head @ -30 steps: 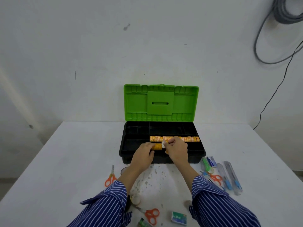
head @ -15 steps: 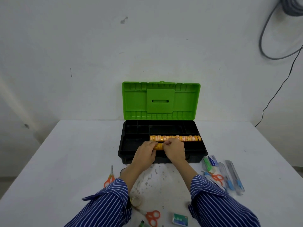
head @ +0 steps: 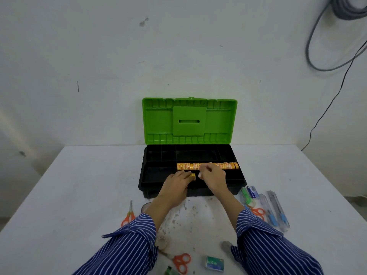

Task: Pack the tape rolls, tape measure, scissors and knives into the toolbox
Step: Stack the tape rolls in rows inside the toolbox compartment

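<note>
Both hands work over the open toolbox (head: 190, 190): the left hand (head: 176, 184) grips one orange tape roll (head: 192, 176), while the right hand (head: 213, 176) pinches something small, hard to make out. One row of tape rolls (head: 228, 166) lies inside. Three scissors (head: 128, 214) (head: 181, 262) (head: 258, 212) and two knives (head: 278, 211) wait on the white table (head: 69, 195), near a white wall (head: 99, 66).

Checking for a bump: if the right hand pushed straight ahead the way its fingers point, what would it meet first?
Probably the row of yellow-orange tape rolls in the black toolbox; the right hand already reaches its near side, though depth is unclear.
</note>
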